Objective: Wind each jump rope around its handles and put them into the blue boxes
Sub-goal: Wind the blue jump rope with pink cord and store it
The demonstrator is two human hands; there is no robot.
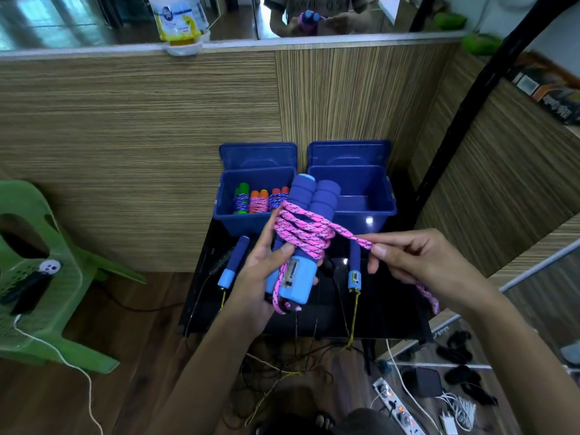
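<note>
My left hand (259, 277) grips a pair of blue foam jump rope handles (309, 208) held side by side, pointing up and away. A pink rope (301, 230) is wound several turns around them. My right hand (414, 262) pinches the loose part of that pink rope to the right of the handles; its tail hangs down past my wrist. Two open blue boxes stand behind: the left box (224, 211) holds three wound ropes, the right box (365, 196) looks empty. Another rope's two blue handles (233, 265) (354, 268) lie on the black table, its yellow cord trailing off the front edge.
The black table (392, 309) stands against a wooden partition. A green plastic chair (37, 271) is at the left. Cables, a power strip (398, 409) and chargers lie on the floor at the lower right. A black pole (455, 130) leans at the right.
</note>
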